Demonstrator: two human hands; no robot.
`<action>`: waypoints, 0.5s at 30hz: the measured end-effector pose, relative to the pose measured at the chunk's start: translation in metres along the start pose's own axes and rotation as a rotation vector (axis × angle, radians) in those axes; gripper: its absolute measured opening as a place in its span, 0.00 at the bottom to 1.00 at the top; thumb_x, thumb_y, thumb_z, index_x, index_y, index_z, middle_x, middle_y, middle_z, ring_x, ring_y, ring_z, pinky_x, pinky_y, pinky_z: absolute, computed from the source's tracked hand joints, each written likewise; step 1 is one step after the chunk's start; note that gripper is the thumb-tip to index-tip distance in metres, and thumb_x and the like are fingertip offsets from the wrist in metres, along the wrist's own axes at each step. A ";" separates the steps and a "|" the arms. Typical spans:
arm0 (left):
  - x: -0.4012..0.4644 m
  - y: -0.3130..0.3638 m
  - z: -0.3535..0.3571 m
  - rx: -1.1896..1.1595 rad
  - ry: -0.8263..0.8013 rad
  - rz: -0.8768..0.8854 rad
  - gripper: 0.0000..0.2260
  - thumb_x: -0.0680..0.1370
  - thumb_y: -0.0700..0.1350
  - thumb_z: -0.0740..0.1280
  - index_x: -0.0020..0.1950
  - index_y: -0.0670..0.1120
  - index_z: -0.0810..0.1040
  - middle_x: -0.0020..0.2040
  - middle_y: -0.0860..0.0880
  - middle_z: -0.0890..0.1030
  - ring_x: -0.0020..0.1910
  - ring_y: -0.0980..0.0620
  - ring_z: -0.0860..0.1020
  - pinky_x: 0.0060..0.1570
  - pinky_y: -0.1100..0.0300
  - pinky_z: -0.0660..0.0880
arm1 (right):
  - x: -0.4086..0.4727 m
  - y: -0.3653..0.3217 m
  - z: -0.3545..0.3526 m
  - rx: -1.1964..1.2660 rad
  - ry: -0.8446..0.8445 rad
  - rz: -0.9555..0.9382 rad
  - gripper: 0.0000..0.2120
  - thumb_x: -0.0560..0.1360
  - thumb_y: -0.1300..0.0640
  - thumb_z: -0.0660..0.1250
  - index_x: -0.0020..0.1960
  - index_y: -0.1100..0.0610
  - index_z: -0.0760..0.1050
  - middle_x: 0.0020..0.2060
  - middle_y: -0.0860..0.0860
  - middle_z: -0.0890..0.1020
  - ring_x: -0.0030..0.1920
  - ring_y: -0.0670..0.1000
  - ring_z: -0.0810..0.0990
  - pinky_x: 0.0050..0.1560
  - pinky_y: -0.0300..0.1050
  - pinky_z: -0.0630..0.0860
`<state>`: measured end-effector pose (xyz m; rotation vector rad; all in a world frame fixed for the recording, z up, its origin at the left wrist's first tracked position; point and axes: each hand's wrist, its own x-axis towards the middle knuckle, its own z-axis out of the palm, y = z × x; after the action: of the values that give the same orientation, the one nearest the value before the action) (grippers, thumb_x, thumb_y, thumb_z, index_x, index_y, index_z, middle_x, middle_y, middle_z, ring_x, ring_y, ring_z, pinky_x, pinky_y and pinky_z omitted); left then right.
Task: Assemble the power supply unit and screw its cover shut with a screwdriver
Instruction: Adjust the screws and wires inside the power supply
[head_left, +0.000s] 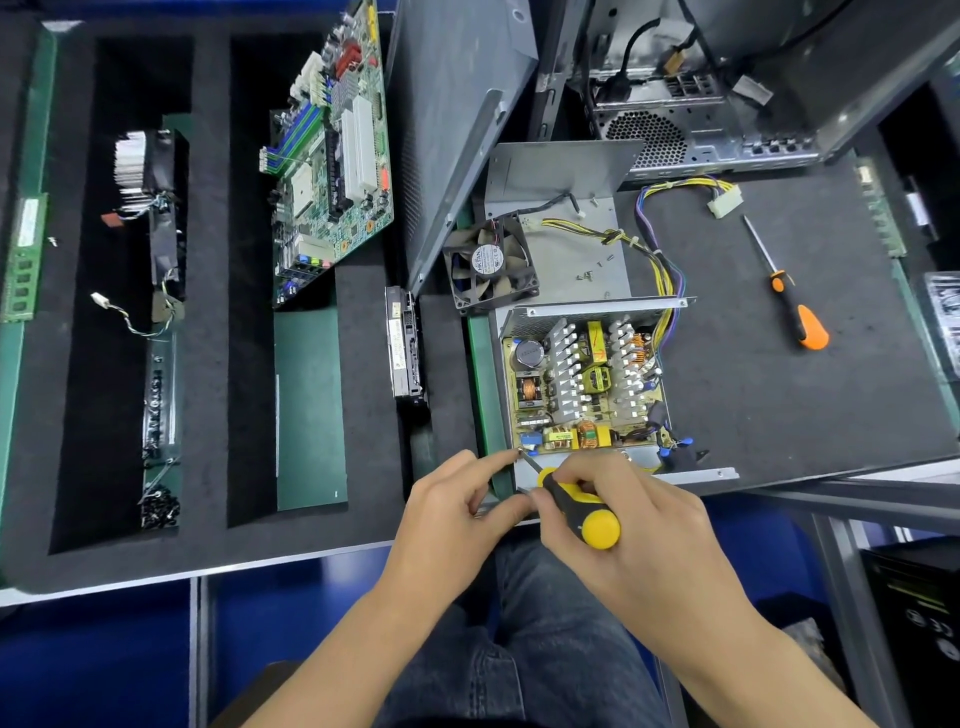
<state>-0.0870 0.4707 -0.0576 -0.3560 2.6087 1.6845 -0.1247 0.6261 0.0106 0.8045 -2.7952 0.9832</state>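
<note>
Yellow-handled screwdriver (579, 506) sits in the right hand (623, 525), fingers curled round the grip, shaft angled up toward 11 o'clock with the tip at the PSU's (584, 384) near-left corner. Left hand (457, 506) at 9 o'clock of the right one, index finger stretched out to touch the screw (520, 451) at the tip, other fingers loosely curled, holding nothing I can make out. Step looks like driving a board screw at that corner; best done by keeping the fingertip steadying the screw only until the thread bites, shaft upright over the hole not slanted, light downward push, slow turns, stop when snug so the board isn't cracked. PSU lies open on the dark mat, board exposed. At 12 o'clock of it, the cover (576, 249) lies flat, fan (491, 265) on its left edge, loose screws (589, 273) on it. Cover isn't on yet, so the task seems early. Spare orange screwdriver (789, 296) at 2 o'clock, well apart.
</note>
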 end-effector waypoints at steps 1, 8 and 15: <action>0.000 0.000 0.000 0.003 -0.002 0.002 0.21 0.71 0.50 0.68 0.63 0.50 0.82 0.32 0.56 0.63 0.33 0.59 0.67 0.35 0.63 0.67 | 0.000 -0.001 0.000 -0.002 -0.001 0.003 0.09 0.76 0.46 0.65 0.49 0.51 0.70 0.35 0.46 0.78 0.38 0.50 0.73 0.36 0.35 0.70; 0.000 -0.002 0.001 0.013 0.000 0.024 0.19 0.72 0.49 0.72 0.63 0.50 0.83 0.32 0.56 0.63 0.32 0.59 0.66 0.34 0.66 0.64 | 0.003 -0.005 -0.005 0.030 0.002 0.117 0.11 0.75 0.46 0.67 0.45 0.54 0.75 0.34 0.45 0.79 0.37 0.50 0.74 0.34 0.32 0.70; 0.000 -0.006 0.003 0.035 0.002 0.022 0.20 0.72 0.46 0.78 0.63 0.50 0.83 0.32 0.56 0.63 0.32 0.59 0.66 0.35 0.70 0.63 | 0.014 -0.012 -0.016 0.143 0.005 0.330 0.10 0.71 0.49 0.74 0.47 0.49 0.76 0.40 0.42 0.79 0.43 0.44 0.78 0.42 0.34 0.73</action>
<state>-0.0862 0.4711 -0.0646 -0.3290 2.6494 1.6441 -0.1328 0.6214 0.0335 0.3534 -2.9387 1.2402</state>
